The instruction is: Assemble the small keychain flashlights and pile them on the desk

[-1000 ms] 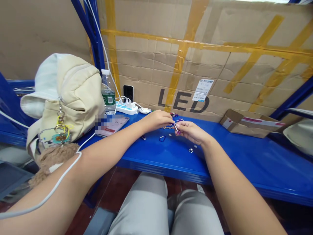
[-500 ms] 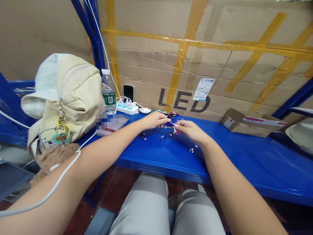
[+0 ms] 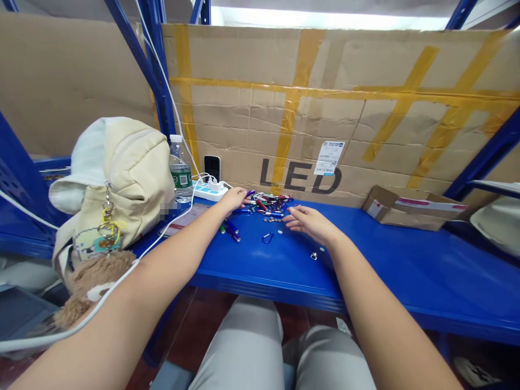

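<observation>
My left hand [image 3: 234,199] is at the left end of a pile of small coloured metal tubes [image 3: 266,202], its fingers closed around a purple tube [image 3: 249,193] whose end sticks out. To the right of the pile is my right hand [image 3: 305,220], fingers apart, holding nothing that I can see. Small round discs like button cells [image 3: 273,220] lie just in front of the pile. Nearer me rests a blue carabiner [image 3: 267,238]. A few loose dark tubes [image 3: 232,230] lie below my left wrist. A small shiny metal piece [image 3: 313,256] sits near the table's front edge.
The blue table [image 3: 385,271] backs onto a cardboard sheet [image 3: 244,119]. At left stand a cream backpack [image 3: 130,157], a water bottle [image 3: 181,173], a power strip [image 3: 209,189] and a phone [image 3: 184,219]. A white cable [image 3: 117,276] crosses my left forearm. At right is an open cardboard box [image 3: 414,211].
My hands have moved apart: the left went left with the purple tube, and the right has let go of the pink carabiner and opened. The view has tilted up, revealing the pile.
</observation>
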A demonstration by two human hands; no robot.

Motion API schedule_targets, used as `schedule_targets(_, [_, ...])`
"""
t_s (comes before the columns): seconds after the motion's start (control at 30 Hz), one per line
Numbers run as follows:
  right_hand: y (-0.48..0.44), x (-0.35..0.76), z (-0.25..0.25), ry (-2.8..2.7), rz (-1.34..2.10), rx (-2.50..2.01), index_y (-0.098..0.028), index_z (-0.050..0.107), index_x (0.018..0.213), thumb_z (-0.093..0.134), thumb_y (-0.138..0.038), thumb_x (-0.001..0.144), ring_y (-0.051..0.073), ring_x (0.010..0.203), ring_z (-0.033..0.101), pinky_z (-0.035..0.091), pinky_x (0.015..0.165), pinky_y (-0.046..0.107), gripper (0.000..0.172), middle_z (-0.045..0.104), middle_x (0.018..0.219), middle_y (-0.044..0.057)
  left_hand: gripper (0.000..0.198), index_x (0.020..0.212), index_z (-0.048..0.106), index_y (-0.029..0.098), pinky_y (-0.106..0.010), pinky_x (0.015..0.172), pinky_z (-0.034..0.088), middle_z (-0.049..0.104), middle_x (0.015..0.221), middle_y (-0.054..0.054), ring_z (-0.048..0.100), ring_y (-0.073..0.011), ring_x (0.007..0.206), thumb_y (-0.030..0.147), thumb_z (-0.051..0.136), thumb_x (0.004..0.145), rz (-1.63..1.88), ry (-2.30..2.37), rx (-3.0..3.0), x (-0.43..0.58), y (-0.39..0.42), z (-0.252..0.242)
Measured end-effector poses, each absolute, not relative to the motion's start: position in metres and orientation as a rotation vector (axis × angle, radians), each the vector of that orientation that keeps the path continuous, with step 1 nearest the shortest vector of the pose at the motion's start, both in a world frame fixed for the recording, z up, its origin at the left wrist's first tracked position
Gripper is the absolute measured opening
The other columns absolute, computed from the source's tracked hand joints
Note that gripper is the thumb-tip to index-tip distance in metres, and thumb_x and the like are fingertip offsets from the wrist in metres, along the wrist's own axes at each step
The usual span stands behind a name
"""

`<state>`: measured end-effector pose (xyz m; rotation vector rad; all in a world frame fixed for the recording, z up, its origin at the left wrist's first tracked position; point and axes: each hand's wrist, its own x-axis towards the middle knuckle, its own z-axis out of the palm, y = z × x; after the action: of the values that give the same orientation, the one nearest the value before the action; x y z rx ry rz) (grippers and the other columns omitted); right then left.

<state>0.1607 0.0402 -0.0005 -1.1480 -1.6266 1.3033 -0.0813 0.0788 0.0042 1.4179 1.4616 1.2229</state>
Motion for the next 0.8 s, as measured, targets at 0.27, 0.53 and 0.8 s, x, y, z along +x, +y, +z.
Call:
schedule_targets(0.27, [0.036, 0.160, 0.001, -1.750, 1.184, -1.183, -0.017, 0.055, 0.102, 0.050, -0.037, 0.086, 0.014, 0.075, 0.063, 0.052, 0.070, 0.028, 0.027, 0.067, 0.094, 0.010, 0.033, 0.106, 0.061, 0.016, -0.023, 0.076, 0.047, 0.062, 0.113, -0.009, 0.059, -0.0186, 0.098, 0.031, 0.059, 0.078, 0.848, 1.503, 1.949, -0.097, 0.054, 0.038])
schedule_targets(0.53, [0.058, 0.154, -0.016, -2.458, -0.010, -1.256, -0.021, 0.068, 0.100, 0.047, -0.018, 0.084, 0.020, 0.097, 0.054, 0.040, 0.088, 0.032, 0.026, 0.063, 0.101, 0.007, 0.035, 0.089, 0.072, 0.025, -0.017, 0.063, 0.040, 0.070, 0.089, 0.001, 0.060, -0.0136, 0.074, 0.026, 0.071, 0.053, -0.109, 1.553, 2.334, -0.131, 0.038, 0.051])
schedule_targets(0.8, [0.057, 0.144, -0.017, -2.547, -0.270, -1.402, -0.029, 0.069, 0.101, 0.047, -0.029, 0.086, 0.024, 0.095, 0.050, 0.039, 0.078, 0.034, 0.026, 0.057, 0.104, 0.010, 0.029, 0.078, 0.071, 0.023, -0.017, 0.053, 0.035, 0.066, 0.066, 0.003, 0.054, -0.0096, 0.056, 0.025, 0.074, 0.050, 0.108, 1.550, 2.345, -0.115, 0.048, 0.034])
